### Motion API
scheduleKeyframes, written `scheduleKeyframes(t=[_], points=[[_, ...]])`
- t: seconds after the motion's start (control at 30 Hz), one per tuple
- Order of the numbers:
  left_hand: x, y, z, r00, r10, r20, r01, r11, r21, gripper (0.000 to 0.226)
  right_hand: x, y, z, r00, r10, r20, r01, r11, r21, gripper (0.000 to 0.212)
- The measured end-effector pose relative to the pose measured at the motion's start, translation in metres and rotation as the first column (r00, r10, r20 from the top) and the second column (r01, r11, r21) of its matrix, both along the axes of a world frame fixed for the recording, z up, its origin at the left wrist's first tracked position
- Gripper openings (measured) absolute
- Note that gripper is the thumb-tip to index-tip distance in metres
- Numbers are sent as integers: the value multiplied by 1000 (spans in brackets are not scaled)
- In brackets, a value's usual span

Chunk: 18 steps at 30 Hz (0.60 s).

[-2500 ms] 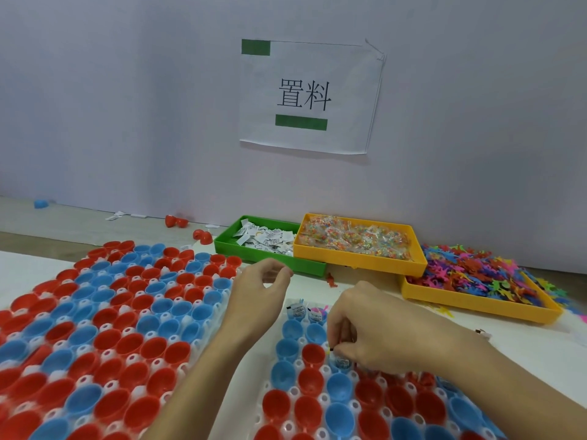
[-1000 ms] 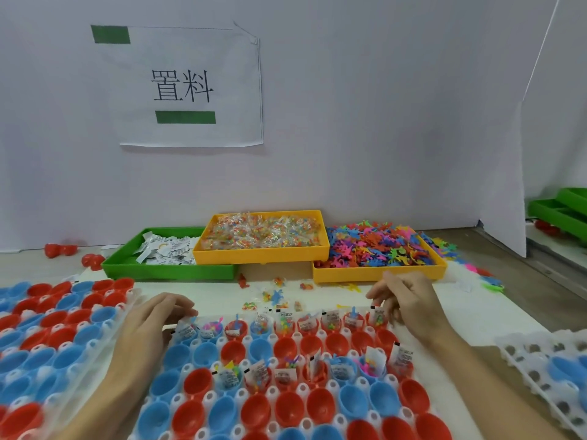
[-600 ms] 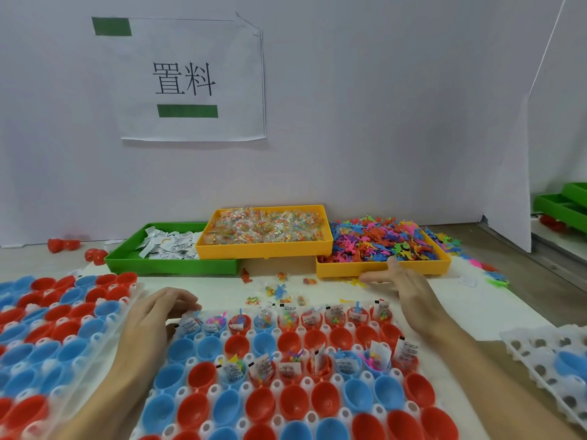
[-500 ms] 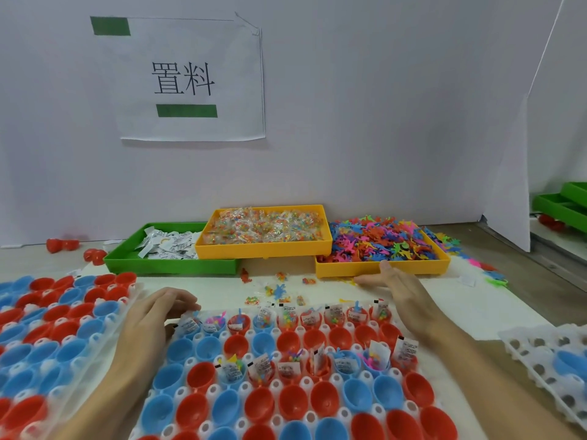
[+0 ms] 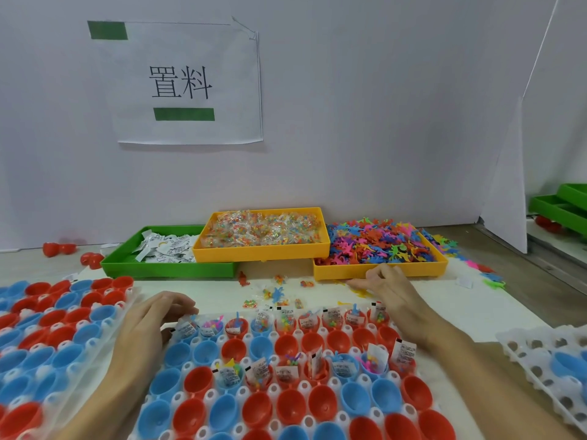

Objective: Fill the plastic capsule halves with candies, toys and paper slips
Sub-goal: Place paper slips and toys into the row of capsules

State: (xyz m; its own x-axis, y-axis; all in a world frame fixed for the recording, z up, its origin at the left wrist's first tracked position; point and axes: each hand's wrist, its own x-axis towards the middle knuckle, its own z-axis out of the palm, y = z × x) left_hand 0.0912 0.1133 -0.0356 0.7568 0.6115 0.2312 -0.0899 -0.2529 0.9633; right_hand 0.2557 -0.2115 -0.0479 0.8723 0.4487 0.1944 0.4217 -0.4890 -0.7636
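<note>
Paper sign (image 5: 187, 82) hangs on white wall (image 5: 381, 106) behind three trays.

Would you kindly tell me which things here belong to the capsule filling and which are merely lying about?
In use: capsule tray, green slip tray, candy tray, toy tray, left hand, right hand.
Lying about: wall sign, loose red capsules, green bins.

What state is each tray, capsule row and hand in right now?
green tray: holds paper slips.
middle yellow tray: full of candies.
right yellow tray: heaped with toys.
far capsule row: filled.
second capsule row: empty.
left hand: fingers at the corner capsule's slip.
right hand: at the toy tray's front edge.
</note>
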Motion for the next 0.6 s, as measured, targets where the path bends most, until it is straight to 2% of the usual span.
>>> scheduleKeyframes(t=[0.2, 0.27, 0.4, 0.5, 0.6], points=[[-1, -1, 1, 1000, -4, 8, 4, 1000, 23, 38, 3, 2, 5, 1000, -7, -27, 2, 985, -174, 67], [-1, -1, 1, 1000, -8, 4, 8, 1000, 19, 38, 2, 2, 5, 999, -19, -36, 14, 989, -148, 63], [-1, 0, 1, 1000, -13, 2, 13, 1000, 19, 38, 0, 1, 2, 1000, -22, -22, 21, 999, -48, 69], [-1, 0, 1, 1000, -20, -2, 20, 1000, 20, 38, -2, 0, 1, 997, -36, -62, 45, 988, 145, 64], [-1, 0, 2, 1000, -20, -1, 20, 999, 30, 38, -1, -1, 3, 996, -90, 8, 88, 981, 174, 51]])
